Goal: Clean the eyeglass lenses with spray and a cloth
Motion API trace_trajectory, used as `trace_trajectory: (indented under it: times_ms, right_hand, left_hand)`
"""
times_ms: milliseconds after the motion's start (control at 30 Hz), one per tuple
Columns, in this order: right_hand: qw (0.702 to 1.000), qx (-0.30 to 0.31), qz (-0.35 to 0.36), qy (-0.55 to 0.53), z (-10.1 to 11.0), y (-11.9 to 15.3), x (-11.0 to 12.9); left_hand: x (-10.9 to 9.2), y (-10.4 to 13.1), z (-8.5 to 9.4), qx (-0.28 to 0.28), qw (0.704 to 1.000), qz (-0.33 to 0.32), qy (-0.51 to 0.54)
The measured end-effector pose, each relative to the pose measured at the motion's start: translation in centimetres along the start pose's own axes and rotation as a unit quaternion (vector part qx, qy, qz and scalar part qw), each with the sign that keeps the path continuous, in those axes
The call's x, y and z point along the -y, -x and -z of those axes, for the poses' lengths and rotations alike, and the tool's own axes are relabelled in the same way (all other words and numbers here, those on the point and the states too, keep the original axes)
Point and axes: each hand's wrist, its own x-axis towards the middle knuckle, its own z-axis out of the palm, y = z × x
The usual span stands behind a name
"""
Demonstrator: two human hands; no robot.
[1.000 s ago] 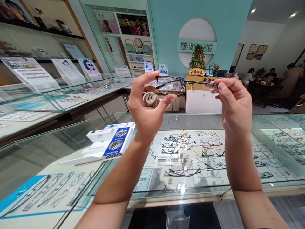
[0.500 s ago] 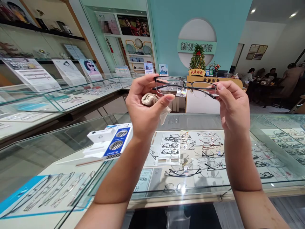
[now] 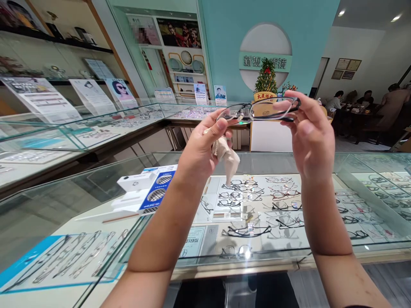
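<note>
A pair of dark-rimmed eyeglasses (image 3: 272,112) is held up above the glass display counter, slightly tilted. My left hand (image 3: 201,147) is closed on one end of it, thumb and fingers pinching around the lens at the left. A crumpled beige cloth (image 3: 229,160) hangs from the same hand, below the glasses. At the other end, the bent fingers of my right hand (image 3: 314,141) lie around the rim and temple, with the thumb lifted off the frame. Part of those fingers shows through the right lens.
Beneath my arms, the glass counter (image 3: 257,259) holds rows of eyeglass frames (image 3: 247,231). A blue-and-white box (image 3: 159,192) stands at its left. More showcases run along the left, with standing cards (image 3: 91,96). Several people (image 3: 366,100) are at a table far right.
The glasses have turned and shifted right. My left hand has moved right, now pinching around the left lens, with the cloth hanging lower. My right thumb has come off the rim.
</note>
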Motion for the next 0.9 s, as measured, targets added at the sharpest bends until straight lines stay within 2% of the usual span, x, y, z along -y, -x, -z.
trace_trajectory:
  times_ms: [167,333,500,667,900]
  right_hand:
    - [0.988,0.072,0.04,0.129,-0.7,0.3,0.0]
    - [0.986,0.084,0.055,0.132,-1.2,0.3,-0.5]
    - [0.99,0.071,0.055,0.109,-1.2,0.1,-0.7]
    - [0.993,0.059,0.024,0.104,-1.3,0.2,-0.8]
    - [0.993,0.026,0.043,0.111,-0.8,0.1,-0.3]
  left_hand:
    - [0.0,-0.1,-0.1,0.13,0.984,0.108,0.058]
    - [0.1,0.2,-0.8,0.187,0.96,0.182,0.105]
    - [0.7,0.2,-1.1,0.203,0.946,0.212,0.136]
    - [1.0,0.4,-1.3,0.22,0.931,0.247,0.155]
    - [0.2,0.5,-2.0,0.188,0.939,0.276,0.076]
